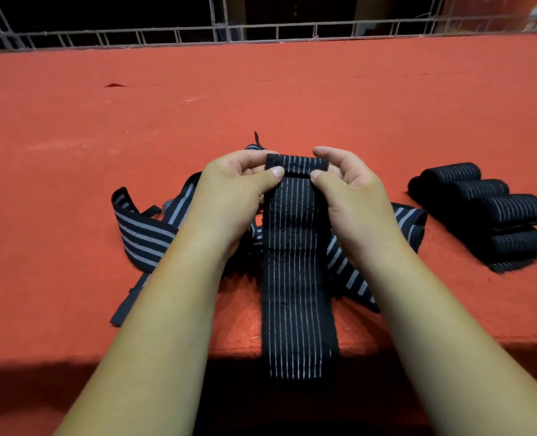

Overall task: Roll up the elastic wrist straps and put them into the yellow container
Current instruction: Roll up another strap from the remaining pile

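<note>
A black elastic wrist strap with thin white lines runs from the middle of the red table toward me and hangs over the front edge. Its far end is folded into a small roll. My left hand pinches the roll's left side and my right hand pinches its right side, thumbs on the near face. Under my hands lies a loose heap of dark straps with broad grey stripes. No yellow container is in view.
Several rolled black straps lie in a cluster at the right of the red cloth-covered table. A metal railing runs along the table's far edge, with darkness behind it. The table's front edge lies close below my forearms.
</note>
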The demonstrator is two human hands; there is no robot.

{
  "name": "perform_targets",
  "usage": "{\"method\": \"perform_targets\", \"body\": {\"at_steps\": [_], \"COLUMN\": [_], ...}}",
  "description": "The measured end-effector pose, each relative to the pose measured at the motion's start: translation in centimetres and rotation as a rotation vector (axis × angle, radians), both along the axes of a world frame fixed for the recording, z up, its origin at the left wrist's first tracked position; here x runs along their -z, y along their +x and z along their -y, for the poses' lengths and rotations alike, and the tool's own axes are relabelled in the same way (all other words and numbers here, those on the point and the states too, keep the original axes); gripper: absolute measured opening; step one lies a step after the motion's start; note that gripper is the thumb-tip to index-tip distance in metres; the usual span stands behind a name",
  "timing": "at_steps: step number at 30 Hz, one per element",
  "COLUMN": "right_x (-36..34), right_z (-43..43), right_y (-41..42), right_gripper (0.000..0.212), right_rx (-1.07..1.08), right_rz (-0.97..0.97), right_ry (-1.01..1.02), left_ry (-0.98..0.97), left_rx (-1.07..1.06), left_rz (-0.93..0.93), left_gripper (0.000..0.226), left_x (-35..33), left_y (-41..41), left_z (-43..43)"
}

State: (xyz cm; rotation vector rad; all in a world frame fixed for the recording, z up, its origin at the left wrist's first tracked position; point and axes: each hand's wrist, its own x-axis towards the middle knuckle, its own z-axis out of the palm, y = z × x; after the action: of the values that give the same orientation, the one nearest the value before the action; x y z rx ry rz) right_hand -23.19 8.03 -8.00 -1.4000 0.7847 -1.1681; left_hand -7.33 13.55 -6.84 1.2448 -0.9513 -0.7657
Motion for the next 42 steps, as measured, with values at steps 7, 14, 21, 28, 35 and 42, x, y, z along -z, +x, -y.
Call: {"method": "perform_targets", "body": {"at_steps": [7,14,21,28,35,42], "right_x": [-0.5,-0.5,-0.4,-0.2,-0.1,-1.4], "right_z": [-0.2,0.1,0.1,-0.1,0.0,-1.0], "right_y": [-0.5,-0.6,-0.4,-0.1,-0.4,-1.1], "right_gripper": [0.019,0.036,0.019,0.057,0.069,0.051], "right_rx": [0.075,0.103,0.117,0.142,0.116,0.103], "right_rz": [-0.216,-0.211,-0.120,-0.125,-0.149,-0.263], "right_ry": [-0.039,0.040,0.046,0.016,-0.019,0.085], "left_ry": [-0.032,-0.021,0.058,0.082,0.053,-0.042], "left_rx": [-0.016,0.022,0.064,0.099,-0.058,-0.084], "left_rz": [0.065,0.099,0.019,0.205,0.389,0.280], "left_gripper": [0.026,0.034,0.024,0.029,0.042,0.030], "left_x": [-0.3,-0.5,-0.6,-1.4,-0.5,-0.5], "left_y": [-0.5,-1.3,-1.6,-2.2,-2.4,-2.8], "left_z": [-0.1,-0.2,-0.4,-1.1,-0.5,-0.5]}}
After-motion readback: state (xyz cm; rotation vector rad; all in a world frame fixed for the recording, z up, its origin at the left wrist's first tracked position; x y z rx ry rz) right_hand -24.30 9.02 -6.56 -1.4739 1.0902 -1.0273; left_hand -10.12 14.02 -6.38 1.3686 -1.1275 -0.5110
